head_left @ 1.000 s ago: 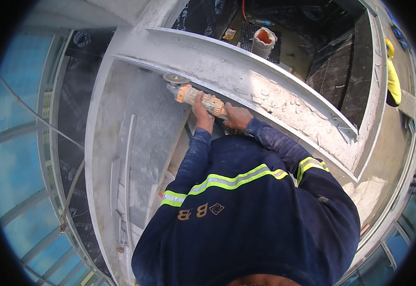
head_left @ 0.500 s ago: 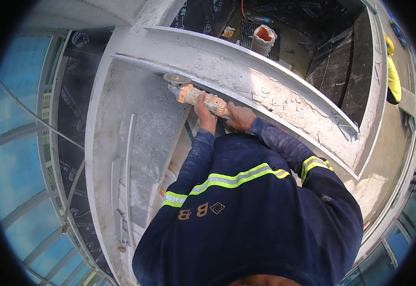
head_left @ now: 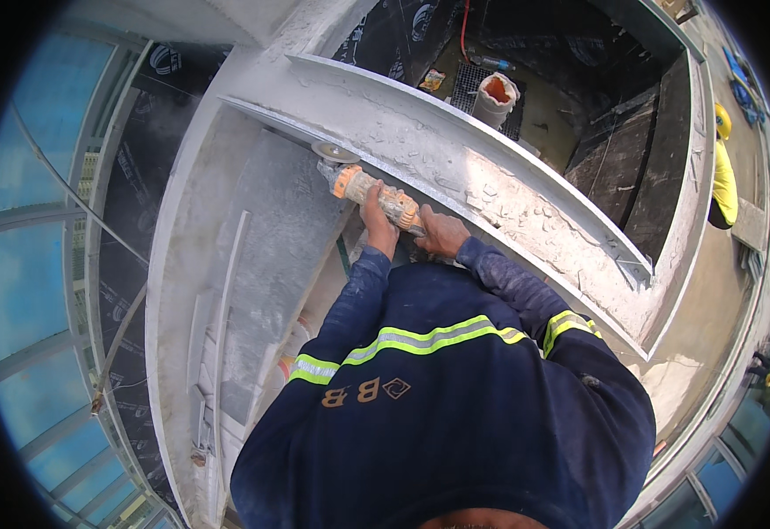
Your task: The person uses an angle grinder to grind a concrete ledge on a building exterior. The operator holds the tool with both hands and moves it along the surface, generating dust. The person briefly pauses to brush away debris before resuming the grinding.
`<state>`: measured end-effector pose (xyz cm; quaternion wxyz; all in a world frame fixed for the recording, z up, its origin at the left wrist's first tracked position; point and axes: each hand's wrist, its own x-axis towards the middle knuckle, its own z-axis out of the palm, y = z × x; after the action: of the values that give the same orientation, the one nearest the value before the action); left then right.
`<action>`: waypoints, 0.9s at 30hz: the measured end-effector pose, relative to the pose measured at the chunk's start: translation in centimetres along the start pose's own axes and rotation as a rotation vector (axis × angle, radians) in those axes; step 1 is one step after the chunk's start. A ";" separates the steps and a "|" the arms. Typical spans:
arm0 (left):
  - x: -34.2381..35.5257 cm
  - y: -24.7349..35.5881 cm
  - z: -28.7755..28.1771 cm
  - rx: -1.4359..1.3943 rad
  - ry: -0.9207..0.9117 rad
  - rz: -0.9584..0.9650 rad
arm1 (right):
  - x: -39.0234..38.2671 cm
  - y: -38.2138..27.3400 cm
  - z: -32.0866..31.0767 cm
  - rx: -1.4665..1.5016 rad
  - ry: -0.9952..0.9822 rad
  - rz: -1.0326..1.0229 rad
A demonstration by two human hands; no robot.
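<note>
An orange angle grinder (head_left: 394,204), coated in pale dust, is held in both my hands. My left hand (head_left: 377,222) wraps round the middle of its body. Behind it, my right hand (head_left: 443,233) grips the rear end. The round grinding disc (head_left: 335,152) is at the lower edge of a whitish, dusty concrete ledge (head_left: 438,163), by a thin metal strip (head_left: 283,123). Whether the disc touches the edge, I cannot tell. My fingers are partly hidden behind the tool.
Past the ledge lies a dark recess with an upright white pipe (head_left: 495,99) and a black grate (head_left: 466,84). Long thin strips (head_left: 226,309) lean at the left. A person in a yellow helmet and yellow top (head_left: 724,176) is at the far right. Blue glazing (head_left: 37,291) lines the left.
The dust cloud left of the disc has thinned. My view has shifted slightly, while both hands keep their hold on the angle grinder beside the ledge edge.
</note>
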<state>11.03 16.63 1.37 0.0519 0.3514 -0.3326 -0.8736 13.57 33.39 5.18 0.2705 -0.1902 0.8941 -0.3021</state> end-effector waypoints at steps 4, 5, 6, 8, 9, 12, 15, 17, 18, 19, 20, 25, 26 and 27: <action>-1.2 -0.8 0.0 0.019 0.018 0.022 | -1.6 0.2 -0.3 0.003 0.039 -0.026; -1.3 -0.9 0.0 0.001 0.017 0.024 | -1.8 0.3 -0.2 0.004 0.042 -0.032; -1.5 -0.8 0.1 -0.015 0.014 0.027 | -1.9 0.3 -0.2 0.006 0.046 -0.040; -1.8 -0.8 0.4 -0.039 0.025 0.028 | -1.9 0.5 -0.2 0.011 0.037 -0.041; -2.1 -0.7 0.6 -0.044 0.037 0.024 | -1.9 0.4 -0.4 0.015 0.026 -0.034; -2.4 -0.4 1.2 -0.046 0.065 0.009 | -1.8 0.3 -0.6 0.014 0.010 -0.024; -1.8 -0.4 0.8 -0.055 0.059 0.018 | -1.4 0.0 -0.5 0.005 0.004 -0.018; -0.9 -0.5 0.4 -0.067 0.045 0.031 | -1.1 -0.1 -0.7 0.008 -0.005 -0.018; -0.6 -0.5 0.5 -0.073 0.037 0.033 | -0.7 0.0 -0.6 0.007 -0.004 -0.010; -0.3 -0.4 0.5 -0.079 0.030 0.036 | -0.2 0.1 -0.4 0.006 -0.003 -0.001; 0.0 -0.2 0.5 -0.065 0.031 0.040 | 0.3 0.1 -0.2 0.005 -0.003 0.007; 2.0 0.4 0.2 -0.030 0.011 0.046 | 2.4 0.5 1.0 0.024 0.035 -0.033; 2.1 0.3 0.2 -0.022 0.008 0.045 | 2.6 0.8 1.0 0.025 0.045 -0.042; 2.1 0.3 0.0 -0.013 0.009 0.045 | 2.6 0.7 0.9 0.020 0.037 -0.038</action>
<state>9.40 15.70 0.38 0.0753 0.3475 -0.3346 -0.8727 11.99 32.22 3.14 0.2501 -0.1990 0.8920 -0.3197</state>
